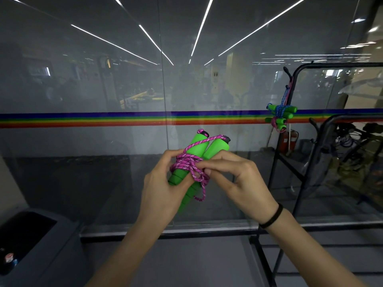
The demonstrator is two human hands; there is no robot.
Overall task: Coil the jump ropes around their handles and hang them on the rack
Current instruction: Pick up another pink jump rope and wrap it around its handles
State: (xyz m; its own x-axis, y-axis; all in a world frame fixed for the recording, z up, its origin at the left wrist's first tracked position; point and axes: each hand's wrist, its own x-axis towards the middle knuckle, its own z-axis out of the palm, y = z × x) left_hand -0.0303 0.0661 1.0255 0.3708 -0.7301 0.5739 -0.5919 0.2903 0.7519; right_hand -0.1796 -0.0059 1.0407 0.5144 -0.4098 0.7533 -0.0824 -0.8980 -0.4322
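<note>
Two green handles (192, 162) sit side by side in the left hand (159, 189), its grip clamped on them — the right hand (236, 179) pinches the soft, light pink rope (190, 164), best held near the coil.

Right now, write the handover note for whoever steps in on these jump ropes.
Left hand: closed around the pair of green handles, holding them side by side.
Right hand: fingertips pinching the pink rope at the wrap, working the loose end in.
Rope: coiled several turns around the handles; a short loop hangs free below.
Done: two bundles already hang on the black rack at right, the blue-rope bundle above the pink-rope bundle.
Left: secure the loose end, then hang this bundle on the rack. Whether more ropes wait out of view cannot be told.
</note>
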